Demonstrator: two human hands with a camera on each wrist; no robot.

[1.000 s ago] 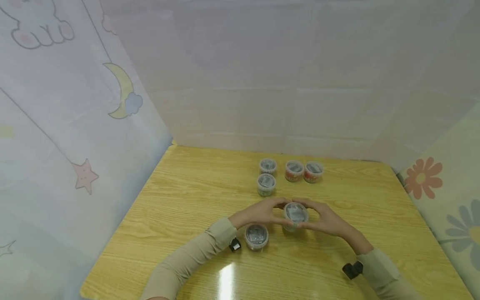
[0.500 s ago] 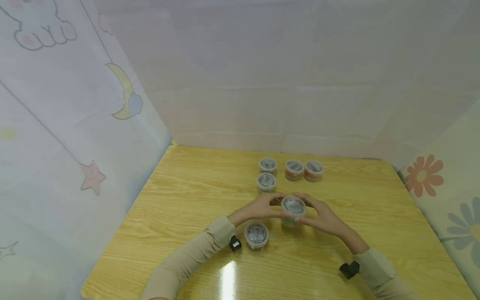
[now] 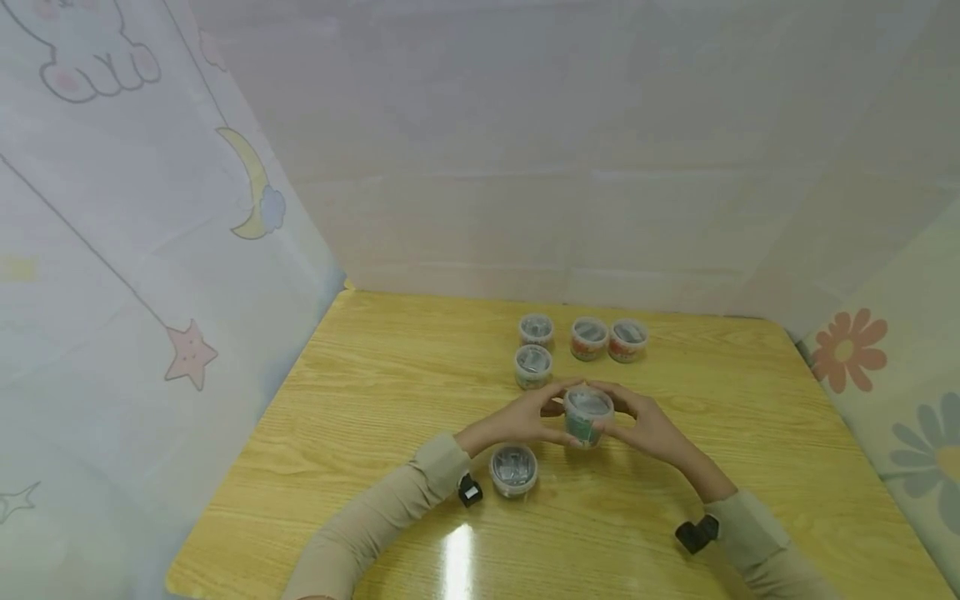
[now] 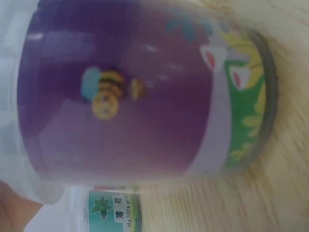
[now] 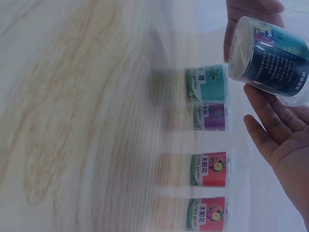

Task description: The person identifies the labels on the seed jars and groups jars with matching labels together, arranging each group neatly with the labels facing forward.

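Both hands hold one small lidded plastic tub (image 3: 582, 429) between them, raised over the table. My left hand (image 3: 525, 418) grips its left side and my right hand (image 3: 651, 429) its right, thumbs in front and fingers behind. In the right wrist view the tub (image 5: 275, 65) is tipped, its pale base and dark teal printed label showing. Close by my left wrist stands a purple tub (image 4: 120, 96) with a bee on it; from the head view this tub (image 3: 513, 471) shows its clear lid over a grey packet.
Farther back stand a teal-labelled tub (image 5: 208, 83) and a purple-labelled tub (image 5: 211, 116), one behind the other. To their right are two red-labelled tubs (image 3: 588, 339) side by side. The wooden table (image 3: 375, 375) meets a fabric wall (image 3: 465, 225) at the back.
Both hands have moved slightly away from me with the tub. It has been lifted and tilted, so more of its teal side label shows. The other tubs stay put.
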